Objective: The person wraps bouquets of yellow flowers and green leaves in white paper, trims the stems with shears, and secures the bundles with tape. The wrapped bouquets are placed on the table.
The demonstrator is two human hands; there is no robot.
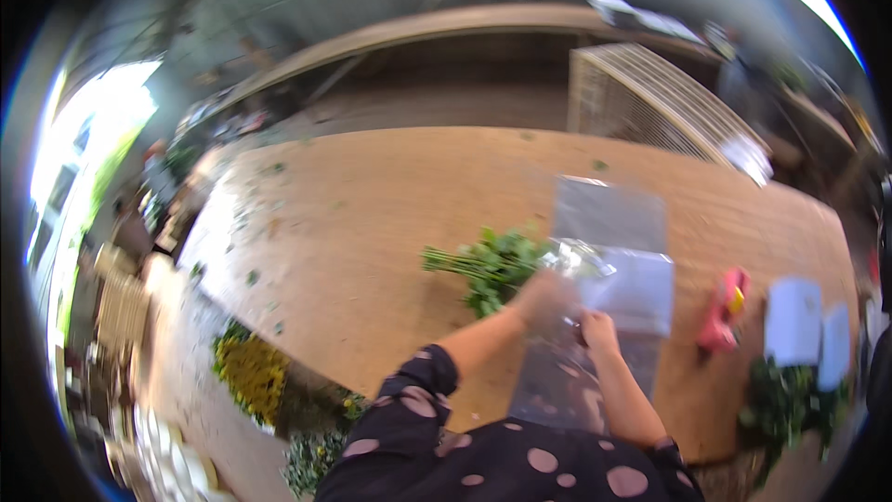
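A bunch of green leafy stems (pixel 488 263) lies on the wooden table, cut ends to the left. Shiny clear wrapping (pixel 578 258) covers its right end. Motion blurs my left hand (pixel 554 298), which is at the near side of that wrapped end; its grip is unclear. Just to its right, my right hand (pixel 598 332) has its fingers curled closed on clear plastic film. Beneath the hands lies a clear plastic sheet (pixel 610 213), reaching towards my body. On that sheet rests white paper (pixel 634 293), right of the bunch.
Right of the paper stands a pink tape dispenser (pixel 721 314). Beyond it are pale sheets (pixel 793 321) and dark green foliage (pixel 787 397). Yellow flowers (pixel 251 369) are at lower left. A slatted wooden rack (pixel 648 97) stands past the table's far edge (pixel 432 129). People (pixel 160 171) are at left.
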